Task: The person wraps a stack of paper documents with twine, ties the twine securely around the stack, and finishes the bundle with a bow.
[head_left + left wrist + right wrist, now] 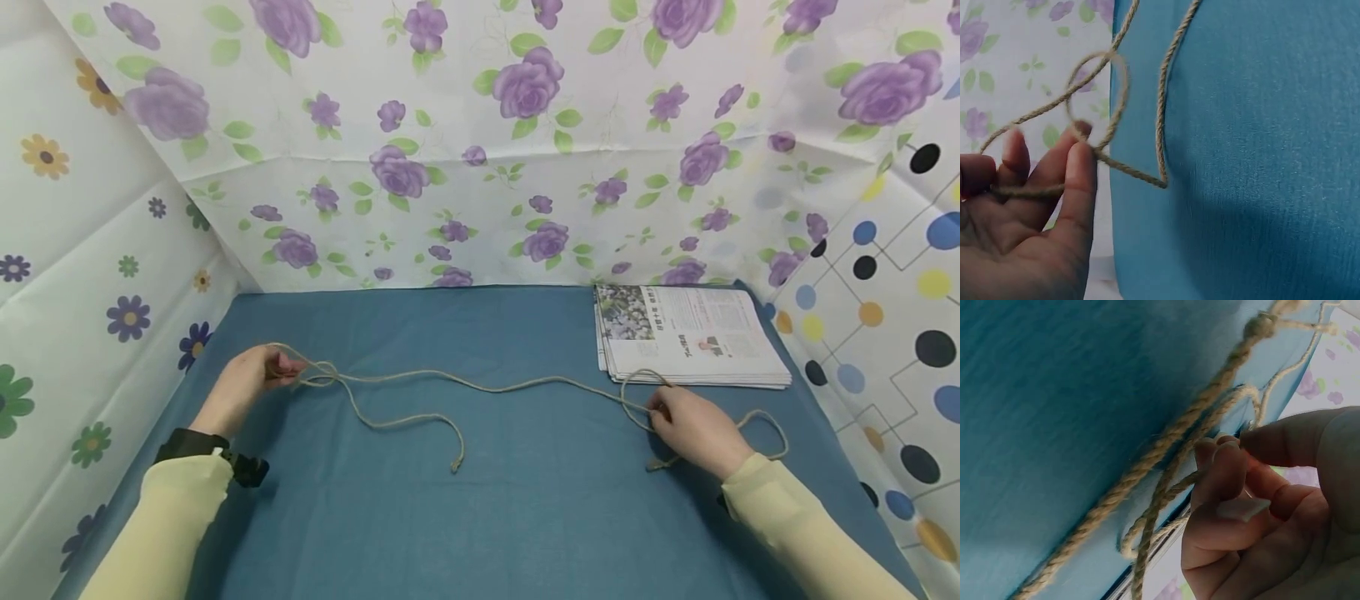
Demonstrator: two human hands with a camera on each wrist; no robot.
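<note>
A thin tan rope [487, 389] runs across the blue cloth between two hands. At the left, my left hand [258, 371] pinches it between thumb and fingertip, and a small loop [1124, 87] stands up from that pinch in the left wrist view. Another stretch of rope passes behind the fingers. One rope end [456, 463] lies on the cloth in the middle. On the right, my right hand [697, 425] pinches the rope beside a loop [626, 392]. The other knotted end [656, 465] shows below that hand, and a further bend [776, 429] curves out past the wrist.
A folded stack of newspapers [697, 337] lies at the back right, close to the right hand. Blue cloth [480, 525] covers the table. Flowered sheeting [465, 167] hangs behind, with patterned sheets at both sides. A black strap [195, 444] circles the left wrist.
</note>
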